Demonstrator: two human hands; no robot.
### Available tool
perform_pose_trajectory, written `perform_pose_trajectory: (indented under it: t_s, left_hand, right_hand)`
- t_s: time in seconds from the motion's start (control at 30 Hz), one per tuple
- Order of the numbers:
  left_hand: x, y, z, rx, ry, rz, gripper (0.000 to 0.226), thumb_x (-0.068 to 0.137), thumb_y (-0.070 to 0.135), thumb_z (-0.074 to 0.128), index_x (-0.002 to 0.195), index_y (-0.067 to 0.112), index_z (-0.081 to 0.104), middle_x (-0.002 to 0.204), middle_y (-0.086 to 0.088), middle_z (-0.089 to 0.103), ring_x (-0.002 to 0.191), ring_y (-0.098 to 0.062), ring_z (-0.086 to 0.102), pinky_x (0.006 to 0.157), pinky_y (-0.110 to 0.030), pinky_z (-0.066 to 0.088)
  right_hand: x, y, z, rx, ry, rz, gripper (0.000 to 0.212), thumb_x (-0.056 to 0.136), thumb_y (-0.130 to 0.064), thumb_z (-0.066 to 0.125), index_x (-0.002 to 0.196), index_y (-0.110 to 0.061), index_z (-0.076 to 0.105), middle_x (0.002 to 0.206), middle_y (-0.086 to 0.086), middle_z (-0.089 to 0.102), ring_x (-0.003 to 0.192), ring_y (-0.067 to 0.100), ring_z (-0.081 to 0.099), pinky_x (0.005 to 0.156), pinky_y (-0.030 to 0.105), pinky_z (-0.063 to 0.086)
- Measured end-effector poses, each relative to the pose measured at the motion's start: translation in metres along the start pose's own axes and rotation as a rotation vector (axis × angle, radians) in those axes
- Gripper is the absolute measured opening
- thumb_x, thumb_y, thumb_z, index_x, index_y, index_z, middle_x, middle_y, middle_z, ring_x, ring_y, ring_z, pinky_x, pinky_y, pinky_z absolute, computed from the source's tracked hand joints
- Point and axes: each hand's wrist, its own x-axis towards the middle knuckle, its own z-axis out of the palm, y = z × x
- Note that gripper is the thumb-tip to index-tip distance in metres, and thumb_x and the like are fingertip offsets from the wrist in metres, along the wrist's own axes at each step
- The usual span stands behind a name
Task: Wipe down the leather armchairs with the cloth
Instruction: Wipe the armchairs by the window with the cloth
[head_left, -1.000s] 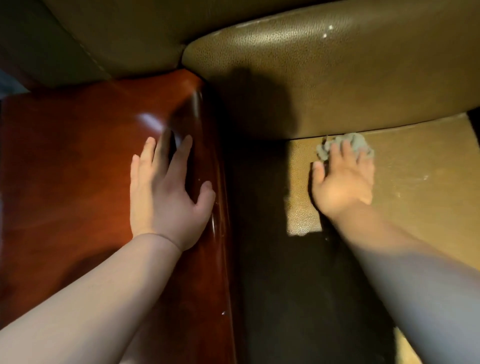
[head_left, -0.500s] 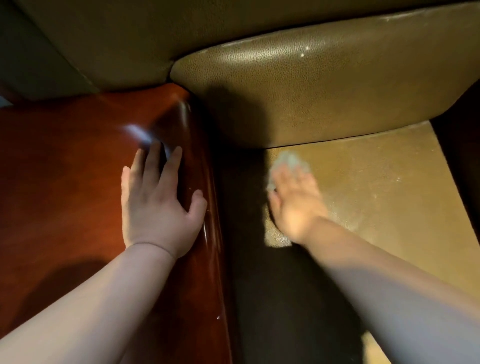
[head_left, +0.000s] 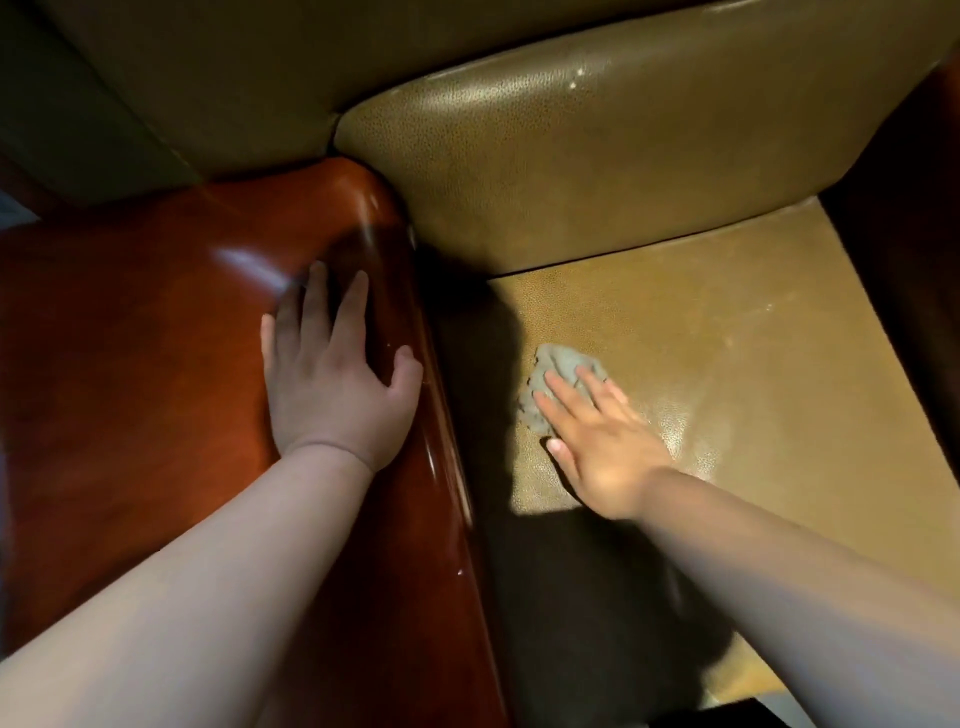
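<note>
A tan leather armchair fills the view, its seat cushion (head_left: 753, 374) lit at the right and its back cushion (head_left: 597, 156) above. A small crumpled grey cloth (head_left: 558, 371) lies on the seat near its left side. My right hand (head_left: 597, 441) presses flat on the cloth with straight fingers, covering its lower right part. My left hand (head_left: 332, 384) rests flat, fingers spread, on the glossy reddish-brown wooden armrest (head_left: 156, 364) to the left of the seat.
The armrest's rounded inner edge (head_left: 436, 426) drops to a dark shadowed gap beside the seat. A dark wooden arm (head_left: 904, 249) bounds the seat on the right. The seat's front part lies in deep shadow.
My right hand has slid the cloth from the seat's back seam toward the left side and then forward. My left hand stays flat on the armrest.
</note>
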Motion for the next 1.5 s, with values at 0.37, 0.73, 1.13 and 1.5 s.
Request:
perform_pose_trajectory:
  t_s: [0.37,0.73,1.13,1.5]
  left_hand:
    - [0.002,0.065,0.005,0.255,-0.176,0.417,0.054,0.099,0.038,0.056,0.15,0.019,0.055,0.159,-0.009,0.047,0.154,-0.035,0.032,0.13,-0.054,0.013]
    - [0.013,0.168,0.127,-0.031,-0.273,0.113,0.068,0.106,0.049,0.049,0.165,0.023,0.027,0.173,-0.004,0.023,0.16,-0.026,0.019,0.13,-0.043,0.017]
    - [0.044,0.211,0.187,-0.082,-0.084,-0.104,0.07,0.099,0.057,0.042,0.159,0.022,0.036,0.173,-0.004,0.022,0.161,-0.026,0.011,0.13,-0.055,0.005]
    - [0.043,0.21,0.207,0.043,0.031,-0.077,0.075,0.091,0.054,0.04,0.158,0.019,0.037,0.169,-0.007,0.032,0.157,-0.035,0.024,0.125,-0.062,0.018]
  right_hand:
    - [-0.028,0.113,-0.008,0.101,0.256,0.555,0.074,0.098,-0.05,0.017,0.161,-0.015,0.033,0.17,0.012,0.025,0.155,0.043,0.017,0.128,0.049,0.008]
    - [0.016,0.206,-0.032,0.117,0.339,0.573,0.06,0.109,-0.039,0.03,0.165,-0.017,0.023,0.172,0.009,0.018,0.157,0.037,0.014,0.13,0.047,0.008]
    - [0.039,0.291,-0.049,0.099,0.394,0.623,0.067,0.101,-0.047,0.027,0.152,-0.006,0.041,0.158,0.021,0.041,0.146,0.038,0.038,0.123,0.049,0.029]
    - [0.073,0.277,-0.048,0.087,0.501,0.299,0.048,0.097,-0.04,0.03,0.135,-0.025,0.056,0.143,0.006,0.056,0.134,0.031,0.051,0.114,0.04,0.039]
